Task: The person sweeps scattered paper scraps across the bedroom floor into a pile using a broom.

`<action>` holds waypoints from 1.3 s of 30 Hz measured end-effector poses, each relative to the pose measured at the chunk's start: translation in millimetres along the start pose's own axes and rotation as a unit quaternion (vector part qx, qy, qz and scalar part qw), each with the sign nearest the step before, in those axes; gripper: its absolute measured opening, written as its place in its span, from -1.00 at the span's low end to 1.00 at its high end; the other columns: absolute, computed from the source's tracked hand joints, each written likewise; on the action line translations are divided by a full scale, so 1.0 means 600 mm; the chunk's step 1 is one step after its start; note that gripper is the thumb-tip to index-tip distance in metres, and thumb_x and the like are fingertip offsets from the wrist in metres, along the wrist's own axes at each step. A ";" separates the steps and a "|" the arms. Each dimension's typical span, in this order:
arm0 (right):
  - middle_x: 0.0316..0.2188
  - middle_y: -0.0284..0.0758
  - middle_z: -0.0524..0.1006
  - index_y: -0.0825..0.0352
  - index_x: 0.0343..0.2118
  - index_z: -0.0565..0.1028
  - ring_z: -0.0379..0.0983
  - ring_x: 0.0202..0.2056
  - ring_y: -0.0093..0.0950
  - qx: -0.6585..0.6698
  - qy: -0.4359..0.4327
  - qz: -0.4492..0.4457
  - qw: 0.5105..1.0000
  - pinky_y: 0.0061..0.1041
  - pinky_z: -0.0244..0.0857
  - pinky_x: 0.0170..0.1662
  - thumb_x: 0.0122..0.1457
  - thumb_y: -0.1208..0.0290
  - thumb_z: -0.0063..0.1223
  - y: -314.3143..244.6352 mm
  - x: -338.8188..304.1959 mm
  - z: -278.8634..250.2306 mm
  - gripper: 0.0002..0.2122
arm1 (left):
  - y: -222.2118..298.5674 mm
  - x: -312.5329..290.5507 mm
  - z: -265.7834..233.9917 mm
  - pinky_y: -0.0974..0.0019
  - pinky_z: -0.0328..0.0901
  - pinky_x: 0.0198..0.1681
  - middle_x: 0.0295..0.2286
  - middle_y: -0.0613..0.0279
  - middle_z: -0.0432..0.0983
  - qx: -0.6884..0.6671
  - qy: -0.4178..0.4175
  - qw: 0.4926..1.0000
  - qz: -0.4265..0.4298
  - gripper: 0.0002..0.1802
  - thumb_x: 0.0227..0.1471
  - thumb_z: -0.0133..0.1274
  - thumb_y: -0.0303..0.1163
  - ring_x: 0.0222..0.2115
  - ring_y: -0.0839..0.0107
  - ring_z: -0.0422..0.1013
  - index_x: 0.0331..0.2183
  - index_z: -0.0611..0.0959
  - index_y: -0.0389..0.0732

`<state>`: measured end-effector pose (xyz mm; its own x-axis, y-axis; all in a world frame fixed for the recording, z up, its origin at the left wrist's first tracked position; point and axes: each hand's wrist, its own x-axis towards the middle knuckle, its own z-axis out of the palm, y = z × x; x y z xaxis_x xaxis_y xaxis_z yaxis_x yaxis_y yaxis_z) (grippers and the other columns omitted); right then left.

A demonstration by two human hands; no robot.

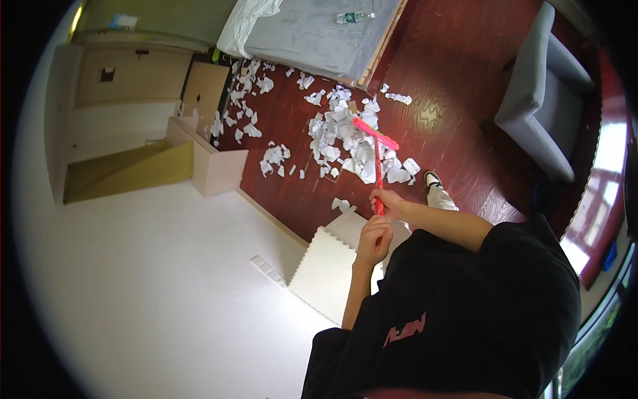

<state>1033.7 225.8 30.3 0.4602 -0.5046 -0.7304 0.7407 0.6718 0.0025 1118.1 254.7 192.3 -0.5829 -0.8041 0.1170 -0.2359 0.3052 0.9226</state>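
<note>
Both of my hands are closed on the red handle of a broom. My left hand wraps the handle's near end. Just beyond it, my right hand grips farther down the stick. The broom's pink-red head lies over a heap of crumpled white paper scraps on the dark red wooden floor. Part of the heap is hidden under the head. More paper scraps lie scattered to the left.
A bed with a plastic bottle on it stands at the far side. At the right is a grey armchair. A white scallop-edged surface sits beside my left arm, near the white wall. My shoe is right of the heap.
</note>
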 end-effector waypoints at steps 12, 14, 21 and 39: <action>-0.65 -0.33 0.35 0.32 -0.58 0.38 0.33 -0.58 -0.41 -0.047 0.153 -0.160 0.974 -0.41 0.26 -0.50 -0.03 0.50 0.00 -0.074 0.175 0.035 -0.93 | -0.199 0.031 -0.125 0.28 0.25 -0.10 -0.71 0.26 0.21 -0.243 0.117 0.963 -0.024 -0.68 0.00 -0.16 -0.52 -0.60 0.42 0.23 -0.74 0.24 -0.25; -0.67 -0.33 0.33 0.29 -0.63 0.36 0.31 -0.59 -0.42 -0.026 0.169 -0.183 0.968 -0.41 0.26 -0.52 -0.08 0.53 0.00 -0.107 0.244 0.025 -0.92 | -0.266 0.051 -0.143 0.35 0.19 -0.29 -0.69 0.27 0.21 -0.255 0.104 0.960 -0.046 -0.66 0.07 -0.19 -0.49 -0.60 0.46 0.20 -0.71 0.27 -0.26; -0.67 -0.35 0.38 0.28 -0.61 0.38 0.28 -0.68 -0.46 -0.164 0.205 -0.036 0.964 -0.53 0.24 -0.60 -0.09 0.50 0.01 -0.042 0.400 0.073 -0.94 | -0.378 -0.019 -0.232 0.36 0.00 -0.59 -0.72 0.32 0.18 -0.180 0.167 0.956 -0.158 -0.63 0.18 -0.09 -0.40 -0.66 0.59 0.11 -0.64 0.33 -0.32; -0.73 -0.43 0.36 0.20 -0.67 0.31 0.25 -0.68 -0.58 -0.177 0.122 0.067 0.974 -0.58 0.13 -0.60 0.14 0.27 0.00 0.101 0.187 0.161 -0.72 | -0.177 -0.034 -0.365 0.18 0.24 -0.41 -0.62 0.06 0.41 -0.281 -0.097 0.950 0.099 -0.77 -0.01 0.05 -0.45 -0.54 0.14 0.38 -0.63 0.48 -0.33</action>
<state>1177.6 157.5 14.4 0.3799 -0.2843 -0.8803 0.4468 0.8896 -0.0945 1325.6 127.1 172.6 -0.7182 -0.6331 0.2888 0.3136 0.0761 0.9465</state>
